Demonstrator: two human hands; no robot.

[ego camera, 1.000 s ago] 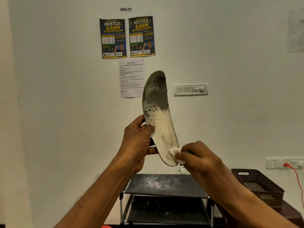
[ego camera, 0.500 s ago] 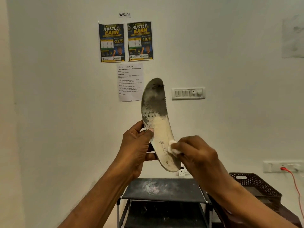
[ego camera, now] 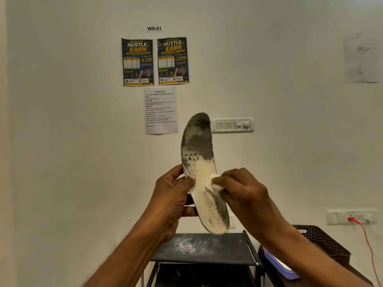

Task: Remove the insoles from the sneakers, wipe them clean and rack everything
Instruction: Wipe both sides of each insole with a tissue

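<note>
Up the insole (ego camera: 199, 146) went the white wad (ego camera: 213, 184) since the earlier frame, now above the FASHION print. Left hand (ego camera: 172, 195) grips the insole's left edge at mid-length. Long axis near upright, dirty toe up, heel down, held in open air above the shoe rack (ego camera: 207, 249). Right hand (ego camera: 242, 191) pinches the wad against it.

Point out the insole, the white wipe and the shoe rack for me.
insole (ego camera: 198, 146), head view, on its dirty grey toe half.
white wipe (ego camera: 216, 185), head view, on the wad's visible middle.
shoe rack (ego camera: 207, 247), head view, on its top shelf.
</note>
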